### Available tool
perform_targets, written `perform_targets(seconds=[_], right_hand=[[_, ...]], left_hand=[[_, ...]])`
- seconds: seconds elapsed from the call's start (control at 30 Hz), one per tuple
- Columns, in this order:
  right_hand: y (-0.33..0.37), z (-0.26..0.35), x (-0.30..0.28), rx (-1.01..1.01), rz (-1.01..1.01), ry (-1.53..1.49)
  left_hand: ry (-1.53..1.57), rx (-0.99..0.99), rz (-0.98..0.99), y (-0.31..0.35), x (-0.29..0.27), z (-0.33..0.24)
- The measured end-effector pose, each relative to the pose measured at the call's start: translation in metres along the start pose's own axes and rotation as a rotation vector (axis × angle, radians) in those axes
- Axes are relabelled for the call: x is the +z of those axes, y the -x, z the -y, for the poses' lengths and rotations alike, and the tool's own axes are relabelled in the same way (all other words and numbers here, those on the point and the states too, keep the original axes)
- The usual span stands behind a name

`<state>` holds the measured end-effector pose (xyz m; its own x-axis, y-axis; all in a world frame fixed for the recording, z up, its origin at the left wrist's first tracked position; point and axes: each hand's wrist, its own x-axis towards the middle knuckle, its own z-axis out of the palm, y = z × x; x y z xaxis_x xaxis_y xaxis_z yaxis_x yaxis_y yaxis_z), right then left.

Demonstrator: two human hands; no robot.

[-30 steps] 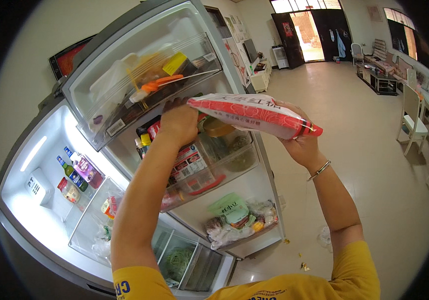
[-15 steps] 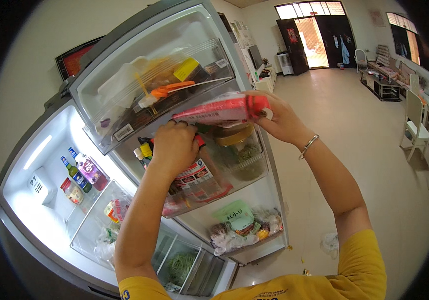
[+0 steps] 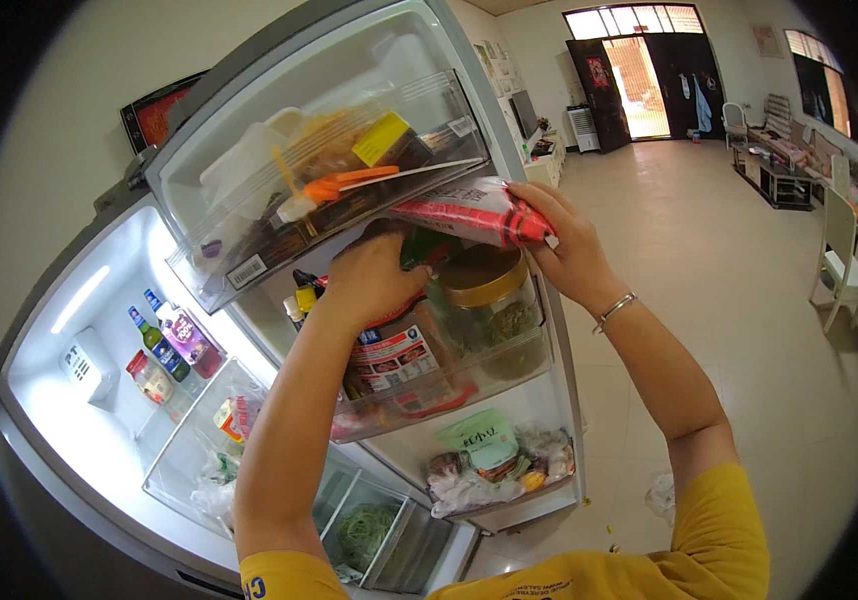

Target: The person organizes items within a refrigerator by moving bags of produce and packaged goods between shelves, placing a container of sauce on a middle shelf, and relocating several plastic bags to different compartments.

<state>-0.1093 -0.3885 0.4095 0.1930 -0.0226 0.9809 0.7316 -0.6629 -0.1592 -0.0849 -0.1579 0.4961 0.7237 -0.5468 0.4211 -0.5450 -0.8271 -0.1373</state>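
**Right hand grips red bag (image 3: 474,212) at the open fridge door (image 3: 557,400)**

Your right hand (image 3: 564,245) pinches the near end of the bag, thumb below and fingers over the top. The bag slants above the middle bin (image 3: 494,388), its far end running under the upper bin (image 3: 451,88). Your left hand (image 3: 377,272) reaches in over the middle bin, beside the bag.

That bin holds a jar (image 3: 489,322) with a gold lid and dull green contents, a labelled pack (image 3: 399,358), and small bottles (image 3: 299,300) to the left. The upper bin carries a yellow-labelled box (image 3: 383,140) and an orange thing (image 3: 334,185). The lower bin (image 3: 539,494) has a pale green packet (image 3: 481,440) among clear plastic bags. Inside the fridge, bottles (image 3: 161,345) stand by a red-lidded jar (image 3: 149,378); leafy greens (image 3: 361,530) fill part of a drawer (image 3: 417,538).

Your left fingertips are hidden, so whether they are closed on anything you cannot tell. Your left forearm covers part of the middle bin's left end. The bag's far tip is hard to make out, and clear plastic blurs much of the upper bin's load.
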Motion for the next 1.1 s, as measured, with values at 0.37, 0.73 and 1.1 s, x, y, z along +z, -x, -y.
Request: perform_targets(seconds=[0.37,0.73,1.1], right_hand=[[0.006,-0.005,-0.009,-0.011,-0.021,0.074],[-0.052,0.015,0.024,0.164,0.643,0.156],[-0.070,0.028,0.045,0.121,0.700,0.502]], left_hand=[[0.154,0.100,0.117,-0.011,0.006,0.024],[-0.048,0.255,-0.140,0.032,-0.005,0.023],[0.035,0.048,-0.092,0.031,-0.007,0.029]])
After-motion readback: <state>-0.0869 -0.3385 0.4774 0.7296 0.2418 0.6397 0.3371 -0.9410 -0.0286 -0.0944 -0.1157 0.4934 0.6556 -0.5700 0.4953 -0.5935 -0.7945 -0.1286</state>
